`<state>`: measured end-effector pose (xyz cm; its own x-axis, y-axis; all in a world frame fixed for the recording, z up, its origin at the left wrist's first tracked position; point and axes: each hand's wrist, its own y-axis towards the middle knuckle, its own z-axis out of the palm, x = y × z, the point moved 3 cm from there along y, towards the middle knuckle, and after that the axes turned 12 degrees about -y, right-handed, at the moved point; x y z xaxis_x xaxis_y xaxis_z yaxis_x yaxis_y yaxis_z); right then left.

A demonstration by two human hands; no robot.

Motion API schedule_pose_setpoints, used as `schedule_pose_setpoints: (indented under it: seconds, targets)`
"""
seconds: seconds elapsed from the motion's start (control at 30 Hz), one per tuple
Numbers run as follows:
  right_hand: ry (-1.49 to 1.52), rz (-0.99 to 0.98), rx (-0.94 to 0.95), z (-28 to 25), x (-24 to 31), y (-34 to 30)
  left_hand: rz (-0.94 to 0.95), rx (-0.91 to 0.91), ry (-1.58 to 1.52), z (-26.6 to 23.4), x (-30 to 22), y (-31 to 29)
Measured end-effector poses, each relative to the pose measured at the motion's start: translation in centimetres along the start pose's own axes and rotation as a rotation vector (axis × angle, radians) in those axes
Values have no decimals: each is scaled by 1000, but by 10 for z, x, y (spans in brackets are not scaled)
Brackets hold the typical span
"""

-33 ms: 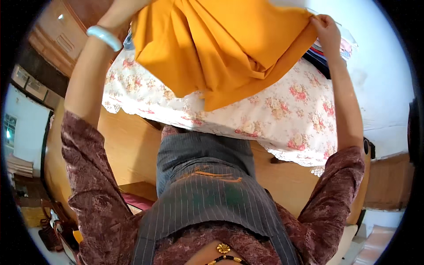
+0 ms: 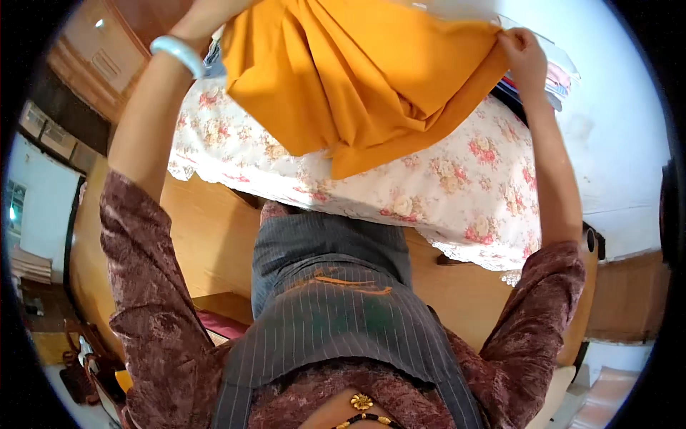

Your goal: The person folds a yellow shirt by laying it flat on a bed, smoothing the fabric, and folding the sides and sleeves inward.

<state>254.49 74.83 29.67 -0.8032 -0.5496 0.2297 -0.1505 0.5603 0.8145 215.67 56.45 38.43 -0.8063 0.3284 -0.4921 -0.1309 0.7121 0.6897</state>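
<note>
A mustard-yellow garment (image 2: 343, 79) hangs in loose folds between my two hands, its kind unclear. My right hand (image 2: 524, 57) pinches its upper right corner. My left hand (image 2: 220, 10) is at its upper left edge, fingers cut off by the top of the picture; the cloth hangs from that side too. A pale bangle (image 2: 177, 54) is on my left wrist. Under the garment lies a white flowered cloth (image 2: 457, 186) with a lace edge, covering a table or bed. The garment's lower hem falls over the flowered cloth; its top is out of view.
A stack of folded clothes (image 2: 561, 79) sits at the far right, beside a white wall (image 2: 614, 136). Something blue-grey (image 2: 214, 63) shows by my left wrist. Wooden cabinet doors (image 2: 107, 61) stand at the far left. My striped apron (image 2: 336, 307) faces the covered edge above a brown floor (image 2: 207, 236).
Both hands have drawn slightly toward each other and a little lower. The garment sags a bit more between them, still held.
</note>
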Motion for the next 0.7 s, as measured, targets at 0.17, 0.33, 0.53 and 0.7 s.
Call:
schedule_pose_setpoints:
  seconds: [0.17,0.33,0.53,0.7]
  targets:
    - [62,-161,139,11,73,-86,58,73,193,36,43,-3]
    - [-90,-628,492,28,163,-143,-6,77,161,35,68,-2]
    - [-34,-801,637,56,200,-180,91,49,36,35,75,-10]
    - [-214,-950,857,58,217,-184,51,46,58,38,79,-15]
